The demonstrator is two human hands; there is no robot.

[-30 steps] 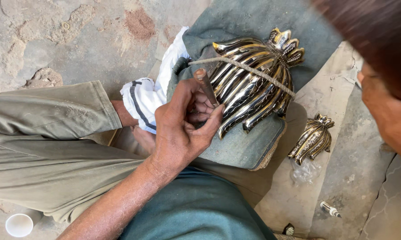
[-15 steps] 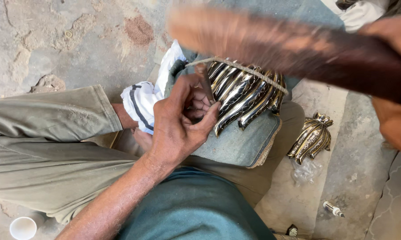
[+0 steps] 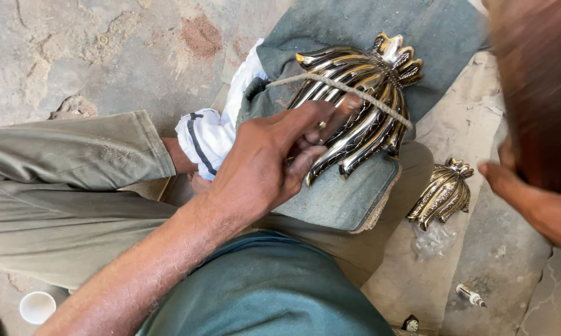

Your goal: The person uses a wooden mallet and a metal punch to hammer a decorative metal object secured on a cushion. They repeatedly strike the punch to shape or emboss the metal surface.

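Left hand (image 3: 274, 165) rests fingers on the polished metal leaf casting (image 3: 355, 106), roped across a grey pad (image 3: 349, 199) on the lap. Right hand (image 3: 517, 186) blurred, grip unclear. 1 white cup (image 3: 36, 307), contents unclear, on the floor.

Left hand (image 3: 265, 165) outstretched, fingers (image 3: 330, 118) extended (right hand blurred)

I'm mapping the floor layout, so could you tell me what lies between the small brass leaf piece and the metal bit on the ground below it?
In the head view, a crumpled clear plastic wrap lies between the small brass piece and the metal bit; otherwise bare stone.
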